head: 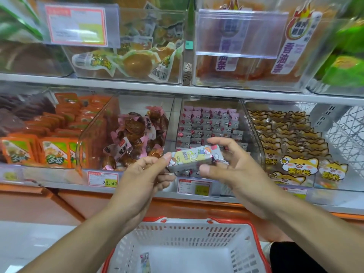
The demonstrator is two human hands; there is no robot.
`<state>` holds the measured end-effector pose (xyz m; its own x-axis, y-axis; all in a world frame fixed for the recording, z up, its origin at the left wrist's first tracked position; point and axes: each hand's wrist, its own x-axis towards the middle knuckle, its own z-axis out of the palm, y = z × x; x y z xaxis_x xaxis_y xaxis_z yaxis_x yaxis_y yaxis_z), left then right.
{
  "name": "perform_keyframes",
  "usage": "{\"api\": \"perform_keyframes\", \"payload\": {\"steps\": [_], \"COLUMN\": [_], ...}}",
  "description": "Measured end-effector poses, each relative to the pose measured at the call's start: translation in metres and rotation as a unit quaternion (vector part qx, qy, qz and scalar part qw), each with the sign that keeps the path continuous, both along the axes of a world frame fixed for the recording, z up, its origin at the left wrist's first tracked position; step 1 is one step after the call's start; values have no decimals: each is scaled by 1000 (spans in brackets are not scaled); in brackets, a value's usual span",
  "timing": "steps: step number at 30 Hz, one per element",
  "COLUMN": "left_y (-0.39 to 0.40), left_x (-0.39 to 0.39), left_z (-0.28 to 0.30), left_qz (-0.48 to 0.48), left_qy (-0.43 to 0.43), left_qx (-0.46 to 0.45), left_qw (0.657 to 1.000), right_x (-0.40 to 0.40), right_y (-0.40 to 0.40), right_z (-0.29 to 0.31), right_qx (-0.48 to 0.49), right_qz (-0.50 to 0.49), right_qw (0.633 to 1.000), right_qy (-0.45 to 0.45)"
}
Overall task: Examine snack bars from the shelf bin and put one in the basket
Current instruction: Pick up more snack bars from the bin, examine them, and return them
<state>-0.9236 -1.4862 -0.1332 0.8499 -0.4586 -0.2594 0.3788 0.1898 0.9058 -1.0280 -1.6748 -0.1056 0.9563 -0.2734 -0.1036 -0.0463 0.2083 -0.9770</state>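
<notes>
Holding: left hand [141, 174] pinches the left end of a pale rectangular snack bar in a grey and yellow cartoon-print wrapper [194, 158], thumb and fingers curled onto it.
Right hand: right hand [232, 166] sits at the bar's right end, fingers spread and mostly straight, thumb under the near edge. Fingertips look to be touching the wrapper, but I can't tell if they actually grip.
Bar position: held level, slightly tilted up to the right, in mid-air in front of the lower shelf, above the basket and just in front of its source bin.
Source bin: clear plastic shelf bin [254, 125] on the lower shelf, stacked with rows of small grey and pink wrapped bars [208, 123].
Basket: white perforated plastic shopping basket with red rim and handles [197, 231], directly below the hands. One small wrapped packet [144, 261] lies on its floor near the left wall; print is too blurred to read.
Neighbours: clear bin of brown snacks in pink-trimmed wrappers [136, 133] to the left, orange packets [53, 150] further left, yellow cat-print packs [299, 164] to the right.
Labels: white and yellow price tag reading 29.90 [103, 179] on the shelf edge left of the hands, another tag [194, 187] under the bar, blurred.
</notes>
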Motion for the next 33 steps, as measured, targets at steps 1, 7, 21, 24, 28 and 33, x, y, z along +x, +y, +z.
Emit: {"api": "perform_keyframes", "payload": {"steps": [1,7,21,24,28,33], "left_y": [0,4,2,-1,-4,-14], "left_x": [0,0,9,9,11,8], "left_z": [0,1,0,1,2,6], "left_qz": [-5,-46,12,36,59,51], "left_qy": [-4,-130,-32,1,14,26], "left_qx": [13,68,57,16,2,-20], "left_qw": [1000,988,998,999,998,998], "right_x": [-1,2,14,14,13,6], "right_y": [2,6,-4,-4,-6,-6], "right_z": [0,-1,-12,-15,-11,-5], "right_qx": [-23,45,129,122,17,-169], "right_qz": [7,-43,-90,-106,-99,7], "right_qw": [1000,998,986,985,994,982], "right_qy": [-2,2,62,65,32,-78]}}
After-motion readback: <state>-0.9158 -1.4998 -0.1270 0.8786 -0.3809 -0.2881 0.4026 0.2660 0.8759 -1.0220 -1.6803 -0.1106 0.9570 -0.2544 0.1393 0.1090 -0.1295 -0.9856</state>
